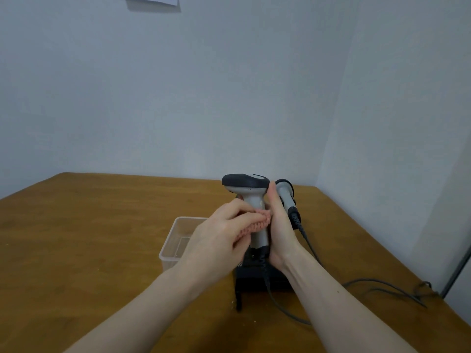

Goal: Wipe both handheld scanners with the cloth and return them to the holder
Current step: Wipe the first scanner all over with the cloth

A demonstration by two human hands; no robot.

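Left hand [221,235]: fingers curled round a pink cloth [254,224], pressing it to the grip of the near scanner [252,200]
Right hand [279,225]: lies along the right side of the same grip, thumb pointing up toward the head; how far the fingers wrap behind cannot be seen, but it appears to steady the unit
Near scanner: upright, dark head on top, pale grip, its base directly above the holder [257,277]; whether seated or just lifted cannot be told
Second scanner [285,197]: behind the holder and to its right, leaning, grip down toward it; likely not yet wiped
Step in hand, as judged: wiping the grip. Best done with the right hand firm so the unit does not twist, the cloth drawn along the grip and round it, then up over the head and window; the coiled cable [265,273] at the base kept slack, not tugged
Holder: black block, at the table's near right of centre
Tub [175,240]: clear plastic, just left of the holder, contents unclear
Leads [382,284]: dark, trailing right of the holder to the table edge
Table [102,225]: brown wood grain
Room: pale walls meeting in a corner behind and right of the holder; a paper [153,1] high on the wall, far above and left of it
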